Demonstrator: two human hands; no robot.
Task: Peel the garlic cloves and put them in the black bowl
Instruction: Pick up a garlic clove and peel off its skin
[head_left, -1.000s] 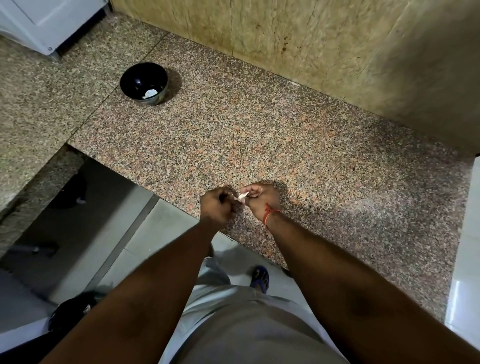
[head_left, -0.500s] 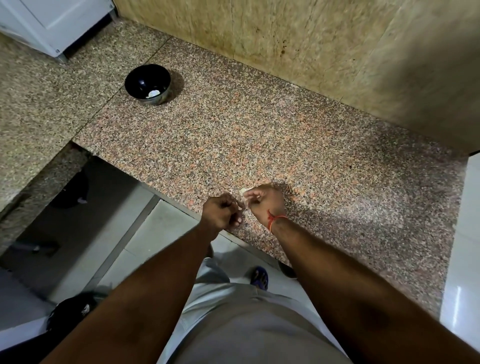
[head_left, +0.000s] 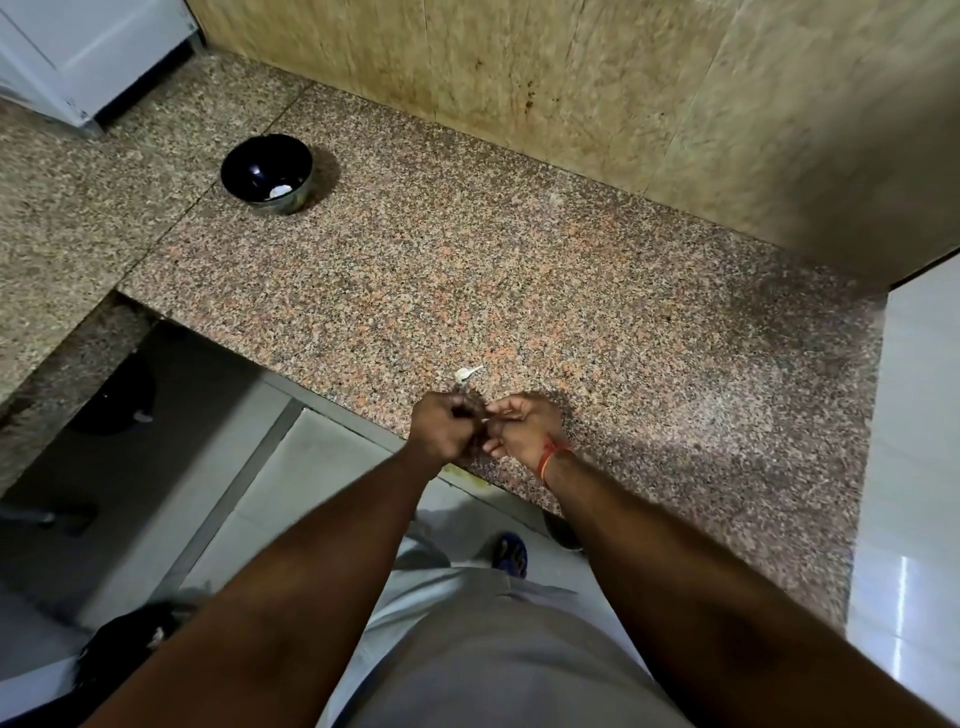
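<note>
My left hand (head_left: 444, 431) and my right hand (head_left: 522, 428) meet over the counter's front edge, fingers curled, pinching a small garlic clove (head_left: 484, 420) between them; the fingers hide most of it. Just beyond the hands a whitish garlic piece (head_left: 466, 373) lies on the granite counter (head_left: 571, 291). The black bowl (head_left: 266, 171) stands far off at the back left, holding a pale peeled clove (head_left: 280, 191).
A stained tan wall (head_left: 571, 78) backs the counter. A white appliance (head_left: 88, 47) stands at the far left corner. White tiling (head_left: 914, 467) borders the counter on the right. Below the front edge is floor (head_left: 311, 493), with a dark object (head_left: 124, 639) at the lower left.
The hands have drawn back toward the counter's front edge, still joined. A whitish garlic piece that was hidden at the fingertips now lies exposed on the counter.
</note>
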